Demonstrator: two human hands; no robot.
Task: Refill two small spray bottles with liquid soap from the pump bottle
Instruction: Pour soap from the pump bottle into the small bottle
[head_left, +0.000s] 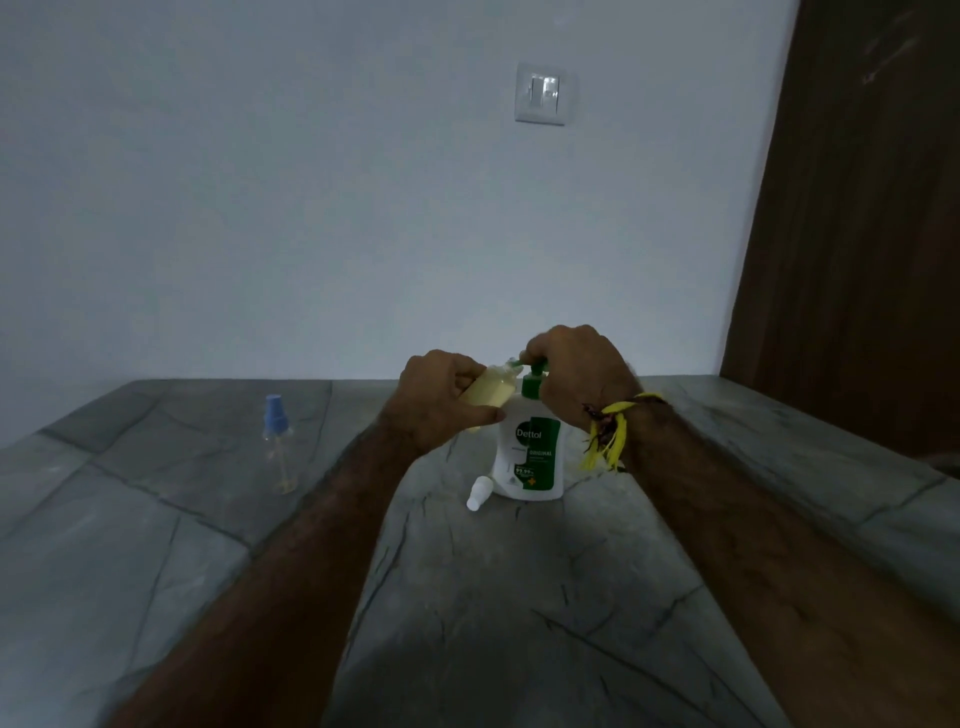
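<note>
Uncapped yellowish spray bottle (488, 391) tilts at the upright pump bottle's (530, 457) nozzle (green).

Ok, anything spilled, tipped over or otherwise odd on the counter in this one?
No spill shows. The one thing off its place is the white spray cap, lying on its side on the counter against the pump bottle; that fits the uncapped small bottle the left hand tilts under the spout. The blue-capped bottle stands upright.

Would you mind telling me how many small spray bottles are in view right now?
2. One, nearly full of pale yellow soap, is held tilted in the left hand at the pump's spout; the other, with a blue cap, stands on the counter to the left. None seems hidden.
</note>
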